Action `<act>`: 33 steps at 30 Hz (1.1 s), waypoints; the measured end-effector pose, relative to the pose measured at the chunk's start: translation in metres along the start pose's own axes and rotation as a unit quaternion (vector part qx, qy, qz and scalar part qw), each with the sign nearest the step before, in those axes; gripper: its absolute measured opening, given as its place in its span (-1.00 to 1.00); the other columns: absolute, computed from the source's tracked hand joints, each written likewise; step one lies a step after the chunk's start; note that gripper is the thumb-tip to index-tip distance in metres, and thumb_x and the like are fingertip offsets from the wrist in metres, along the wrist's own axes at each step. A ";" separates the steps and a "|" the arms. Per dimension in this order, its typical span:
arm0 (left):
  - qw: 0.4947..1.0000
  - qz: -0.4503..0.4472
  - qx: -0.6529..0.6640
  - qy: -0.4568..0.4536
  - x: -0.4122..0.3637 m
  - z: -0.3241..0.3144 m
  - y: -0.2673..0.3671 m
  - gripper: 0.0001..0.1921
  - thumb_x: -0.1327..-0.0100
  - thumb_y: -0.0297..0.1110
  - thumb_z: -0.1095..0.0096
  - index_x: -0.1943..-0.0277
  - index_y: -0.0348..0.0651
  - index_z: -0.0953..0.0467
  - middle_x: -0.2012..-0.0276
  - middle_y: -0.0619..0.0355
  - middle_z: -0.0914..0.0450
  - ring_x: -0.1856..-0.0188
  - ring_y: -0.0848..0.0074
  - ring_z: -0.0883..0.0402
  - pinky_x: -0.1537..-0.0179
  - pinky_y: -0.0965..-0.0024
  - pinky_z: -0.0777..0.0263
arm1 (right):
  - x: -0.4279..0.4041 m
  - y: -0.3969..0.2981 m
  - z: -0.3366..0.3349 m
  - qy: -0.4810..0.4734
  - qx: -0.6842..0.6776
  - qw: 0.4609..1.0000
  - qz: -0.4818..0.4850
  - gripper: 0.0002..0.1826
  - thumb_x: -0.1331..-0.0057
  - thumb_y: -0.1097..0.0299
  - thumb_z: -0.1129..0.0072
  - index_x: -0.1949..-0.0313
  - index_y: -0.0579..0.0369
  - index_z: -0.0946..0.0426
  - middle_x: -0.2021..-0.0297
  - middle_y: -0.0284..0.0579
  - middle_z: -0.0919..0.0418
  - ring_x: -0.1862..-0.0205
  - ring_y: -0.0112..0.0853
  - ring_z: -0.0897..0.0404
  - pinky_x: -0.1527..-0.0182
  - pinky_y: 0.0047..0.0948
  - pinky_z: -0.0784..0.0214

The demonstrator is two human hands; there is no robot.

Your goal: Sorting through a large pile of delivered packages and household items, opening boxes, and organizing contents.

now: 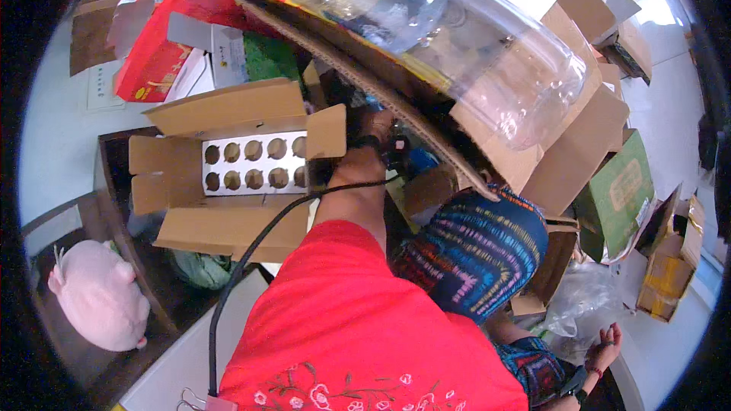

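Below the large tilted cardboard box, my left hand (380, 121) reaches into a shadowed gap, past a black band at the wrist. Its fingers are hidden, so what they touch cannot be told. My right hand (606, 348) is at the lower right, loosely curled with fingers slightly apart and nothing visible in it, beside a clear plastic bag (582, 297). An open cardboard box (228, 228) with a white insert of round holes (254, 165) lies left of my left forearm. Clear plastic bottles (502, 74) lie on the tilted cardboard box (365, 83).
Red gift box (154, 57) is at the upper left, green box (619, 194) at the right, with a taped carton (668, 274) beyond. A pink plush toy (100, 297) rests at the lower left. A black cable (245, 262) crosses my left forearm. My patterned-clothed knee (491, 251) is bent.
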State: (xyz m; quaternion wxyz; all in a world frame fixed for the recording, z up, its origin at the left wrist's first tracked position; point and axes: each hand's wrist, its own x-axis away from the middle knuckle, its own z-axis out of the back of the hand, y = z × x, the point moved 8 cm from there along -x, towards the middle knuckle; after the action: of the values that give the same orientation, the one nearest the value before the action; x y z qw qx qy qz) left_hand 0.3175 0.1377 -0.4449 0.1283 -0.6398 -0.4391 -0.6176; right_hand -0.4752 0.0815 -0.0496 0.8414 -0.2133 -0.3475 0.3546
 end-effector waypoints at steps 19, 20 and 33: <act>0.613 -0.692 -0.313 0.219 0.453 -0.101 0.105 -0.60 0.22 -0.44 -0.30 0.24 -0.29 -0.37 0.28 -0.10 -0.46 0.16 0.05 -0.43 0.08 0.20 -0.34 | -0.095 -0.071 -0.202 -0.222 -0.205 0.943 0.136 -0.61 -0.32 0.27 0.11 -0.14 -0.13 -0.30 -0.19 -0.19 -0.29 -0.05 -0.34 -0.39 0.09 -0.41 -0.21; 0.605 -0.693 -0.318 0.230 0.474 -0.103 0.109 -0.60 0.22 -0.44 -0.30 0.24 -0.29 -0.37 0.28 -0.10 -0.46 0.16 0.05 -0.43 0.08 0.20 -0.34 | -0.100 -0.072 -0.207 -0.224 -0.190 0.948 0.124 -0.62 -0.32 0.28 0.12 -0.14 -0.13 -0.31 -0.19 -0.19 -0.29 -0.01 -0.35 -0.40 0.12 -0.43 -0.21; 0.516 -0.775 -0.165 0.326 0.771 0.017 0.190 -0.71 0.13 -0.47 -0.43 0.28 -0.18 -0.53 0.35 0.22 -0.58 0.32 0.57 -0.54 0.22 0.50 -0.43 | -0.195 -0.056 -0.248 -0.266 -0.208 0.935 0.108 -0.56 -0.30 0.44 0.18 -0.19 -0.02 -0.23 -0.22 0.01 -0.22 0.02 -0.27 -0.41 0.18 -0.37 -0.30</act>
State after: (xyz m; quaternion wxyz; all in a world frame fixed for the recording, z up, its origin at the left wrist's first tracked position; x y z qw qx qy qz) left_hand 0.3521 0.3502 0.3195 -0.3748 0.1905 -0.5790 -0.6986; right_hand -0.3667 -0.1283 -0.2661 0.6115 -0.3175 -0.5993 0.4075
